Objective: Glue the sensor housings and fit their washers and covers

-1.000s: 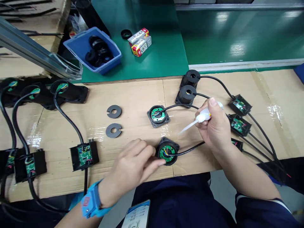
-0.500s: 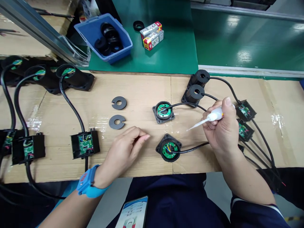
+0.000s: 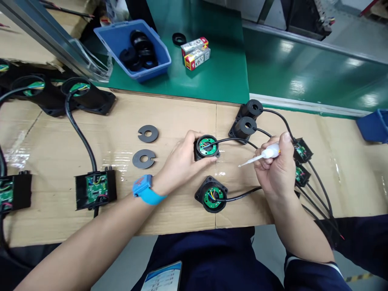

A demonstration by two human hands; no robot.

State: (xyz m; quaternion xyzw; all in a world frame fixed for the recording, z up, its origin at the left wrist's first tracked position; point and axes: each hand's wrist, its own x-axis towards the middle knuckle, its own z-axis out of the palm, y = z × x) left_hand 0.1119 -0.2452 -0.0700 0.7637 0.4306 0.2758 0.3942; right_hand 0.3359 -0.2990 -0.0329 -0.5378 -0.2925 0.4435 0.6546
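Note:
My left hand (image 3: 184,157) has its thumb and fingers around the upper black housing (image 3: 207,146), which has a round green circuit board inside and a black cable leaving it to the right. In my right hand (image 3: 274,165) is a small white glue bottle (image 3: 270,151), its thin nozzle pointing left and slightly down, apart from the housings. A second black housing (image 3: 211,194), also with a green board and cable, lies below on the cardboard. Two grey slotted washers, an upper one (image 3: 148,133) and a lower one (image 3: 143,159), rest left of my left hand.
Two black cylindrical housings (image 3: 246,126) stand at the back right, cabled to small boxes with boards (image 3: 302,150). More cabled housings (image 3: 87,95) and an open box with a board (image 3: 96,186) are on the left. Behind are a blue bin (image 3: 163,60) and small cartons (image 3: 197,58).
My left hand has moved right and forward from the bare cardboard and taken hold of the upper housing. My right hand still holds the glue bottle. The view has shifted slightly.

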